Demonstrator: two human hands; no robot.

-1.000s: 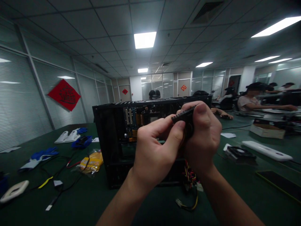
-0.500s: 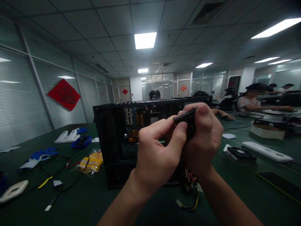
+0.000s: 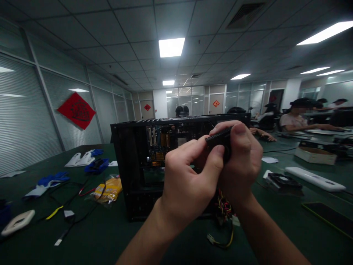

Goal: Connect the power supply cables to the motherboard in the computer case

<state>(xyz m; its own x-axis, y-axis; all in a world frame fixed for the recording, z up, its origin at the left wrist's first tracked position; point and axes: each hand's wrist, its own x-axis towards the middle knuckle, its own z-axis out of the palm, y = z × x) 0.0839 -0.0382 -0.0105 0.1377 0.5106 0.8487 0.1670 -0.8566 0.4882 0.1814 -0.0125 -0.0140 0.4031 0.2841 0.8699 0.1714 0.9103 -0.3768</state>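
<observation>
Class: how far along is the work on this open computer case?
Done: the black case stands open, a motherboard fitted inside. In hand: left hand and right hand together pinch a black connector before the case. Left, it seems: the connector is unplugged, coloured wires hang loose below, a fan lies on the table.

Black connector [image 3: 219,137] (ridged) between fingers

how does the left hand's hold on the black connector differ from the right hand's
The left hand pinches the left end of the black connector between thumb and forefinger; the right hand wraps round the rest, thumb on top. The left hand sits lower and in front, the right hand higher and partly behind it. Both grip the same connector, raised before the open computer case.
</observation>
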